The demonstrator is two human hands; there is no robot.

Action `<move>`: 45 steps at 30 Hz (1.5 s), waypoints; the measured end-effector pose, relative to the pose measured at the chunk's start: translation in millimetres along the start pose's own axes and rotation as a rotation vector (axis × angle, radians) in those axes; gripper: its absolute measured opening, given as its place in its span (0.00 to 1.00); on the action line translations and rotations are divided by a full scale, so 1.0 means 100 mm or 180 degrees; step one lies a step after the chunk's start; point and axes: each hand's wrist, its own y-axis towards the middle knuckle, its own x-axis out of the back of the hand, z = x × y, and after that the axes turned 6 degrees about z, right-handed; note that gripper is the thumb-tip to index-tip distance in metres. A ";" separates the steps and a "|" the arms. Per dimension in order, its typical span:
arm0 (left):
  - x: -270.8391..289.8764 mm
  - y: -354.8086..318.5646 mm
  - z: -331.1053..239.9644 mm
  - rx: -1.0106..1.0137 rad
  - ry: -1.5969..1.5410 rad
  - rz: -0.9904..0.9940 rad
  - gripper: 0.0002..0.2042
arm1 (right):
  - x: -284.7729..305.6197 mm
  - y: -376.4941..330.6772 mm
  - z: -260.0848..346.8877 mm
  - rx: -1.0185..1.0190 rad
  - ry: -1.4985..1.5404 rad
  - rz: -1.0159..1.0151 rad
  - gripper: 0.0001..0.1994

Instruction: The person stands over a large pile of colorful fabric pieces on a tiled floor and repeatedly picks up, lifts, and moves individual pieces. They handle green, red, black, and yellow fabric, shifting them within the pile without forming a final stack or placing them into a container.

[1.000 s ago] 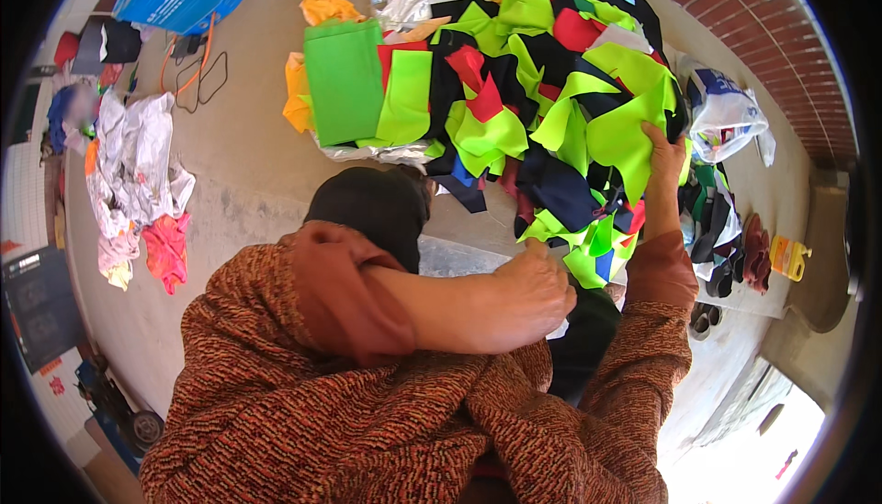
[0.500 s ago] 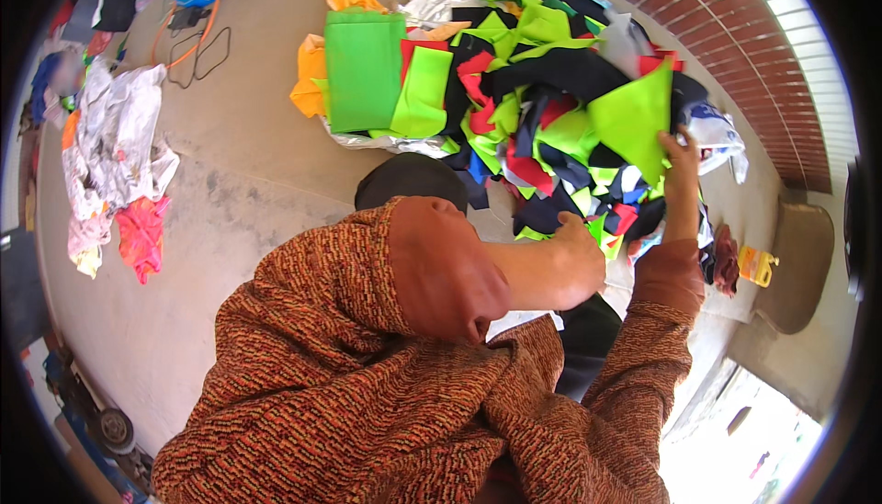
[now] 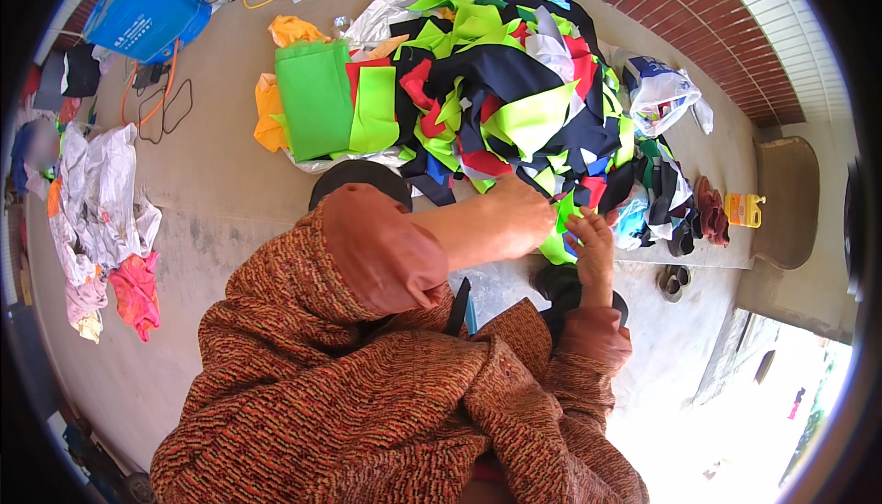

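In the middle of the view, my left hand [image 3: 522, 215] is closed, its back toward me. A bright green cloth scrap [image 3: 557, 249] hangs at its fingertips, partly hidden by them. Beside it on the right is my right hand [image 3: 593, 245], fingers up and a little apart, close to the same scrap. Just beyond both hands lies a large heap of cloth scraps [image 3: 473, 67] in lime, black, red and grey. A broad lime piece [image 3: 533, 120] rests on its near side. Left of it, a stack of flat green cloth [image 3: 314, 100] sits next to a smaller lime piece [image 3: 374, 109].
A blue container [image 3: 147, 10] with an orange cable stands far left. Nearer on the left lie white and pink cloths [image 3: 101, 201]. Right of the heap are a plastic bag [image 3: 660, 95], a yellow jug [image 3: 744, 210] and dark shoes [image 3: 673, 282]. A tiled wall [image 3: 680, 17] runs behind.
My right hand has let go of the broad lime piece on the heap and come down and left, beside my left hand. The whole view has shifted, showing more on the right.
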 end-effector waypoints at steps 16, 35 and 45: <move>0.51 0.07 0.73 0.1261 -0.0378 0.0260 0.19 | -0.49 0.13 -0.20 0.1399 -0.3135 0.0765 0.16; -0.32 1.57 1.96 0.1562 0.0419 -0.1092 0.30 | -0.48 0.07 -0.40 0.0981 -0.3782 0.1194 0.19; -0.27 1.39 2.56 0.0973 0.0108 -0.1967 0.10 | -0.56 0.08 -0.37 0.0887 -0.3748 0.1477 0.19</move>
